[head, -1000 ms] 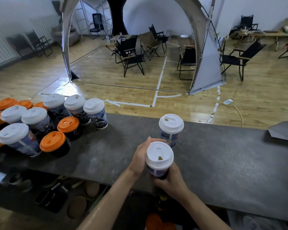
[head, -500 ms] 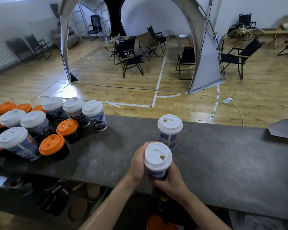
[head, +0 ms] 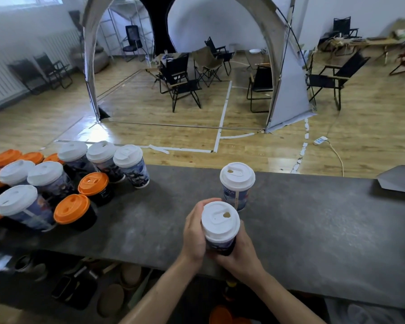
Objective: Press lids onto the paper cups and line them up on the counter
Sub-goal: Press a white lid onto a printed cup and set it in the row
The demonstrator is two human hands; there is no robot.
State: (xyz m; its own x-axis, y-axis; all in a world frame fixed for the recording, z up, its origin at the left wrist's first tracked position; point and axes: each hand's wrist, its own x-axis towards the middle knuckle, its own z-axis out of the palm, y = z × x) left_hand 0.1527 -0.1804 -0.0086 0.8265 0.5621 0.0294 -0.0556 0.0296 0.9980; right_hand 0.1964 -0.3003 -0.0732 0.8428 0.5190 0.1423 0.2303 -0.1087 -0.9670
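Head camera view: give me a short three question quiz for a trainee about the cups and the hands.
1. True or false: the left hand and the right hand both grip the held cup.
2. The lid of the lone cup standing just beyond it on the counter is: A orange, B white, C missing.
3. Fill in: the orange-lidded cups stand on the person's ___ side.
Key: 1 true; 2 B; 3 left.

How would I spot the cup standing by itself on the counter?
Find the long grey counter. Near its middle, away from the cup cluster at left, a white-lidded cup stands alone. Unlike the held cup just in front, nobody holds it.
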